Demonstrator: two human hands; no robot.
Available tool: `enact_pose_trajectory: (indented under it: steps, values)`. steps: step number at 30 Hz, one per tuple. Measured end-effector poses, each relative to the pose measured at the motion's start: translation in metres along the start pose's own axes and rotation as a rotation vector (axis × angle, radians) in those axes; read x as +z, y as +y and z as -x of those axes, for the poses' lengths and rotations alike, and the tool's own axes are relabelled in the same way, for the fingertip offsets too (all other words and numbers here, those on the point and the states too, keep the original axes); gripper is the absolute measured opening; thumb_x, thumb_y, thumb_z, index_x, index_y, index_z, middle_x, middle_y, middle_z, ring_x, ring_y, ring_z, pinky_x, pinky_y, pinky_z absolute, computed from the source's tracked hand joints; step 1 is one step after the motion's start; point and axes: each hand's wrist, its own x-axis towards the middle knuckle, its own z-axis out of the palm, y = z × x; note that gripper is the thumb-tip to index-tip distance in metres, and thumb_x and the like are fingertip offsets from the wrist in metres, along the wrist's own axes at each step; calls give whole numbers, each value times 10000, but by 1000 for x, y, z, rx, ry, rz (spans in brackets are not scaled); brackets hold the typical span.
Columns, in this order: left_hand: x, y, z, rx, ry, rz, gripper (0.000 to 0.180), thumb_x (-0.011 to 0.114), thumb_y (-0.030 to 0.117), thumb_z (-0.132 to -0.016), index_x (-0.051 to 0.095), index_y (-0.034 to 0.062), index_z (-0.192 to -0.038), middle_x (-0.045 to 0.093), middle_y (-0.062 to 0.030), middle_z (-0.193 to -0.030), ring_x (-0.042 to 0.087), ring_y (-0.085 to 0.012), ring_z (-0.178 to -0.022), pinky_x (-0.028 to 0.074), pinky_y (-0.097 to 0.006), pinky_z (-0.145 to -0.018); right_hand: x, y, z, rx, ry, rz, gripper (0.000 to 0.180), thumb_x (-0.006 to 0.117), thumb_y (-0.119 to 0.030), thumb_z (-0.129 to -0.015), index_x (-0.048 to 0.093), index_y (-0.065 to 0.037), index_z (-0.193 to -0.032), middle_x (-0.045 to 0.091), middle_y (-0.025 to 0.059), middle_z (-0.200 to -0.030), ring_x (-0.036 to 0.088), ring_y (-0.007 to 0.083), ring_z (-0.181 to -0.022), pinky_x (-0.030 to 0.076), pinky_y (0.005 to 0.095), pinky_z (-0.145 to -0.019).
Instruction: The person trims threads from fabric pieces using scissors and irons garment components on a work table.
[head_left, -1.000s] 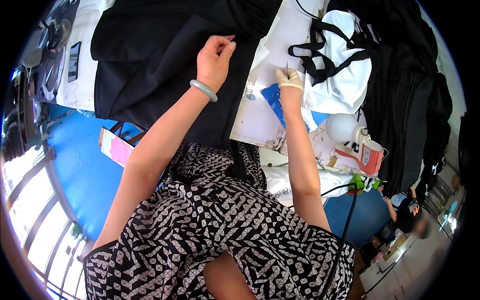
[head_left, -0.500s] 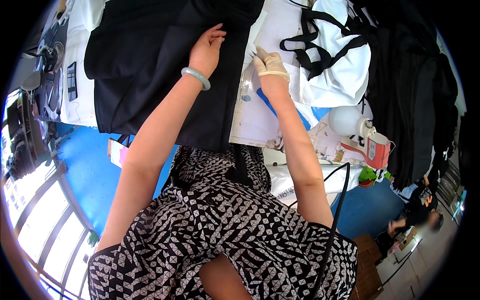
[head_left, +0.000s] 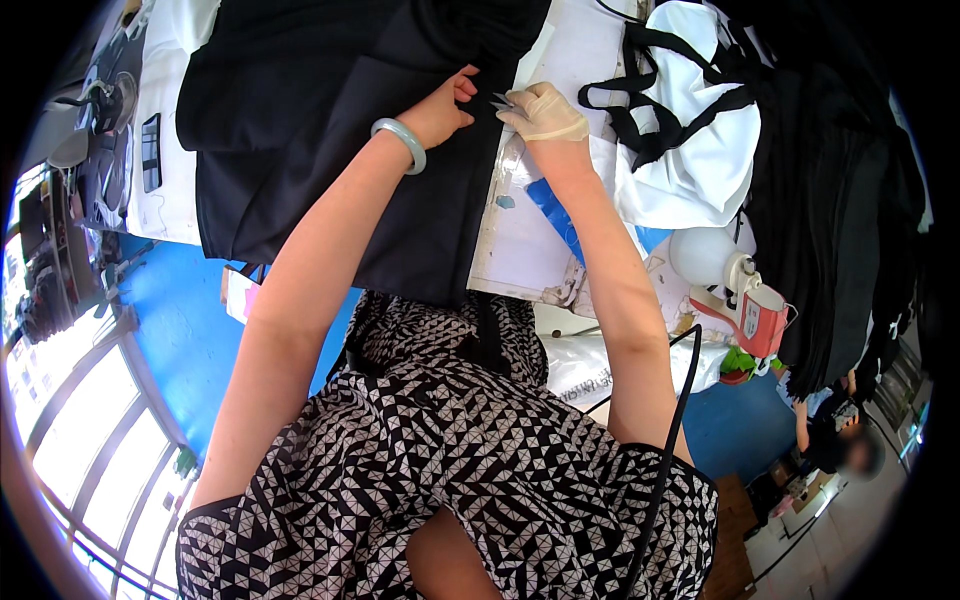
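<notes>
A wide piece of black cloth [head_left: 330, 150] covers the left and middle of the table and hangs over its front edge. My left hand [head_left: 436, 112], with a pale green bangle at the wrist, rests on it. Its fingers are bent and closed on a fold of the cloth, though the fingertips are partly hidden. My right hand [head_left: 550, 115] wears a thin pale glove. It is closed around small metal thread snips [head_left: 503, 101], whose points reach the cloth's right edge. The gloved fingers cover most of the snips.
White fabric with black straps [head_left: 690, 170] lies to the right, near a round white lamp [head_left: 702, 255] with a red base [head_left: 760, 320]. Dark garments [head_left: 840, 200] hang at far right. A phone [head_left: 151, 153] lies at left. Another person [head_left: 835, 440] is at lower right.
My left hand has come down and right, its fingers now more bent. My right hand has turned, bringing the snips' points to the black cloth's edge.
</notes>
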Motion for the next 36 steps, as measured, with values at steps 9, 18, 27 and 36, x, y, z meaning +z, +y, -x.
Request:
enact_pose_trajectory:
  steps: [9, 18, 27, 36]
  values:
    - [4, -2, 4, 34, 11, -52, 718, 697, -66, -723, 403, 67, -1365, 505, -69, -1151, 477, -196, -1089, 401, -302, -994, 8, -3, -3, 55, -34, -31, 236, 706, -287, -781, 723, -114, -940, 634, 51, -899, 648, 251, -796, 522, 356, -668]
    - [4, -10, -2, 65, 3, -48, 628, 585, -95, -791, 402, 61, -1371, 506, -69, -1156, 478, -183, -1089, 393, -288, -1001, 7, -6, -7, 137, -109, -65, 215, 689, -268, -809, 730, -105, -943, 635, 72, -894, 642, 266, -835, 512, 347, -716]
    - [3, -21, -9, 64, -7, 37, 505, 394, -117, -889, 403, 44, -1367, 508, -75, -1141, 487, -175, -1083, 371, -270, -1024, 11, -33, -9, 377, -49, -149, 423, 733, -339, -772, 671, -71, -1094, 619, 111, -1081, 636, 304, -949, 497, 374, -815]
    - [1, -22, -3, 61, 12, 35, 365, 501, -16, -900, 494, 36, -1262, 529, -63, -1144, 498, -170, -1077, 388, -268, -1011, 10, -9, 10, 552, 80, -196, 253, 719, -288, -804, 680, -44, -862, 655, 126, -892, 643, 315, -816, 490, 376, -730]
